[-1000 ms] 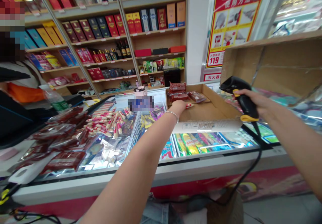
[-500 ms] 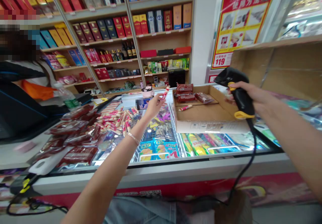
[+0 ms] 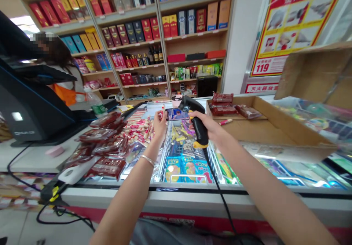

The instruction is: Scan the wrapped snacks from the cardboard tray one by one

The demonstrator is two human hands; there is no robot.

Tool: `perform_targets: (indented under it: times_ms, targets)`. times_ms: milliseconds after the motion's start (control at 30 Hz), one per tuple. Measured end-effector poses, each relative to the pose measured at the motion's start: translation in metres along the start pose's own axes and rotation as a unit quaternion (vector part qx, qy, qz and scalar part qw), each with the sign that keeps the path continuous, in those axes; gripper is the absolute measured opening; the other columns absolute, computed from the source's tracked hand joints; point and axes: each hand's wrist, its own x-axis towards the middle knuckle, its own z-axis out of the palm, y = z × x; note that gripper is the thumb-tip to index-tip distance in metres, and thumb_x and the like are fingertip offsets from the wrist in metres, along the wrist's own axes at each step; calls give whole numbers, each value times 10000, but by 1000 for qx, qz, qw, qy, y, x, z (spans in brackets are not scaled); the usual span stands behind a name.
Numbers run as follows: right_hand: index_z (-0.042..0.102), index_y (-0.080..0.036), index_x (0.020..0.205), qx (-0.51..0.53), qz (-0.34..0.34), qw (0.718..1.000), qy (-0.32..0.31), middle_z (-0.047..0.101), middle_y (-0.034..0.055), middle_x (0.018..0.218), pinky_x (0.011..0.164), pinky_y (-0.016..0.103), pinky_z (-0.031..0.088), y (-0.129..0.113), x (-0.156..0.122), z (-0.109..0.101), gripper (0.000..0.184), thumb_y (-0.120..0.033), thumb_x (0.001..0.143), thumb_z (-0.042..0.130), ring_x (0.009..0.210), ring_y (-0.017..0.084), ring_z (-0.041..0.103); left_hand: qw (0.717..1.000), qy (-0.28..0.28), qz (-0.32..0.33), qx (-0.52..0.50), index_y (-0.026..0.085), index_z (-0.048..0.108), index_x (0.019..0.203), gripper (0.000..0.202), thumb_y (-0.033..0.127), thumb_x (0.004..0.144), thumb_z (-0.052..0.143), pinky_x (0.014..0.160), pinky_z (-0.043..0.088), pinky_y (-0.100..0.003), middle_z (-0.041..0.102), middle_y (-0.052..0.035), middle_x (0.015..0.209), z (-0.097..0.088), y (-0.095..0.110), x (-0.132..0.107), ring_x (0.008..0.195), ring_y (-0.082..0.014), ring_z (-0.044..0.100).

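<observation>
My left hand (image 3: 160, 124) pinches a red-and-white wrapped sausage stick (image 3: 163, 110) upright between its fingers, above a freezer chest. My right hand (image 3: 209, 124) grips a black-and-yellow corded handheld barcode scanner (image 3: 198, 125), whose head (image 3: 189, 103) tilts toward the stick and stays a short way from it. A second sausage stick (image 3: 225, 121) lies in a shallow cardboard tray (image 3: 264, 107) to the right of both hands, near several red packs of dried meat (image 3: 222, 103).
Heaps of sausage sticks and red meat packs fill the freezer's left side; snack packets lie under the hands. The scanner's black cable (image 3: 220, 190) hangs over the freezer's front edge. A person (image 3: 64, 65) stands beyond a black point-of-sale terminal (image 3: 27, 105) at left. Shelves of boxed liquor stand behind.
My left hand has lifted the stick from the cardboard tray and moved left over the freezer. My right hand has swung the scanner left from beside the tray toward the stick.
</observation>
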Motion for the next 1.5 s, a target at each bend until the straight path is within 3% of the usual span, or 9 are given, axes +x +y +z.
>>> perform_targets:
  times_ms: [133,267,433,667,800,1033,1200,1333,1500]
  targets:
    - [541,-122,758,-6,28,999,39,578,28,551,468,211,499,29,14,-6,84,-174,750,607,425,90,516,998,24,2,-50,234,492,998,252,343,791,585,484,333,-165,569,43,682,-9,-2,5,508,-67,469]
    - [539,-116,740,23,54,997,41,564,20,534,446,192,481,48,5,-2,75,-162,763,594,417,79,506,998,36,4,-51,202,558,908,220,397,806,561,498,351,-165,608,-1,757,-9,-4,4,554,-67,494]
    - [550,-108,747,-32,111,993,28,576,27,541,441,207,484,65,-6,7,86,-171,764,604,418,92,522,995,28,-70,-67,169,650,863,363,510,783,557,435,306,-173,468,32,585,-11,0,0,475,-62,397]
    - [567,-100,756,-72,122,990,1,605,48,578,411,208,461,64,-14,12,83,-163,738,617,406,101,527,988,64,-78,-115,207,617,1015,442,558,748,585,440,308,-174,434,71,544,-16,6,1,436,-42,396]
    - [555,-101,741,-71,112,991,-8,596,47,563,402,205,451,69,-14,12,80,-151,727,615,404,101,523,985,66,-88,-135,201,584,952,402,564,790,529,393,276,-160,401,77,524,-15,9,1,403,-37,360]
    - [556,-108,765,-54,105,993,9,593,39,563,409,203,454,72,-7,7,113,-181,719,629,408,99,521,945,-25,-192,-263,188,481,782,439,623,758,531,340,185,-163,289,100,477,-12,15,-1,346,-29,267]
    - [554,-118,745,-50,107,993,16,590,34,557,422,208,464,73,-6,6,111,-183,713,637,409,95,518,944,-46,-170,-280,185,485,793,427,605,756,549,521,424,-192,516,42,603,-6,18,-5,499,-61,514]
    - [535,-123,728,-32,101,994,20,577,27,547,407,215,451,74,-4,5,113,-174,711,635,405,101,516,952,-50,-150,-262,177,515,873,400,561,771,564,654,475,-236,633,-28,780,-1,21,-8,643,-98,604]
    - [523,-127,724,-27,92,995,29,565,15,530,392,212,437,74,-5,5,106,-168,718,620,390,100,506,962,-48,-126,-238,201,522,919,393,574,797,516,474,383,-170,526,40,615,-3,23,-11,476,-54,486]
